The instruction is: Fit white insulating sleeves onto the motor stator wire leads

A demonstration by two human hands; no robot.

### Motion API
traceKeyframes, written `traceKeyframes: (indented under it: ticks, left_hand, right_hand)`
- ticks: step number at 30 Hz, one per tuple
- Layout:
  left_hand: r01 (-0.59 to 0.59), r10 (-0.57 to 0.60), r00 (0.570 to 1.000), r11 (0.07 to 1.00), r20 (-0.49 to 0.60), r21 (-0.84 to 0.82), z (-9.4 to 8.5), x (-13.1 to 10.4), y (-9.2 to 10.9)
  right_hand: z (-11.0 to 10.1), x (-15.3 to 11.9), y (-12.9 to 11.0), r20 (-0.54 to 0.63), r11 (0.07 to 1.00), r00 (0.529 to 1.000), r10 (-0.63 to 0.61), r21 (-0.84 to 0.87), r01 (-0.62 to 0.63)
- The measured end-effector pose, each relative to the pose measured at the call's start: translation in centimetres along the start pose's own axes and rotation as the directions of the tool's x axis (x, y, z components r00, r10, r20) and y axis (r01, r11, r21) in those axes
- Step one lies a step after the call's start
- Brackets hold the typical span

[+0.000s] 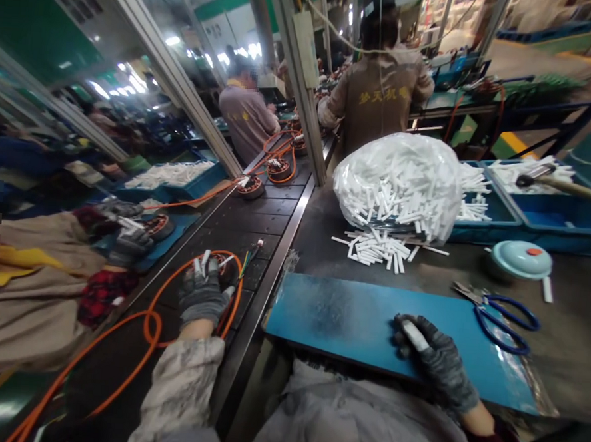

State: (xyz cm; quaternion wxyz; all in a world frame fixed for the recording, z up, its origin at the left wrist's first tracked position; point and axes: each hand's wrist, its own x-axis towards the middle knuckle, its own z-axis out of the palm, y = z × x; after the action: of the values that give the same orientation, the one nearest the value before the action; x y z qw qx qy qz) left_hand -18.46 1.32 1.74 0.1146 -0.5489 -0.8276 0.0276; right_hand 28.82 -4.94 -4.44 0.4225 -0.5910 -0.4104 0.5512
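- Two gloved hands reach forward over the work, set well apart; the left hand [203, 295] is over the conveyor track [255, 225], the right hand [435, 356] over the blue mat [359, 318].
- The left hand has its fingers bent down over a round coiled part [223, 264], which lies on the track, mostly hidden by the glove; white pieces [201, 262] stand up at the fingertips; how firmly the fingers close, and on what, I cannot tell.
- The right hand is palm down with fingers part curled, a white covering on one digit; whether anything is held beneath them I cannot tell.
- An orange cable [154, 306] loops around the left hand and the part; coloured wires [245, 263] stick up just beside it.
- Blue-handled scissors [500, 320] lie partly on the mat's far right, blades open; a pale blue domed container [521, 260] sits behind them.
- A clear bag [401, 181] full of white tubes stands beyond the mat; loose tubes [381, 249] spill in front; blue bins [520, 225] are beside it.
- Across the track, a co-worker's gloved hands [131, 241] are at another coiled part [157, 226]; two more people work farther off.
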Motion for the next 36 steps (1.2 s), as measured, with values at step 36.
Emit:
traceKeyframes:
  ticks: [36]
  left_hand:
    - [-0.521,0.426,0.854,0.710,-0.299,-0.474,8.3,6.7,17.5]
  right_hand:
    - [1.6,-0.1,4.9,0.138,0.217,0.516,-0.846,-0.793,0.569]
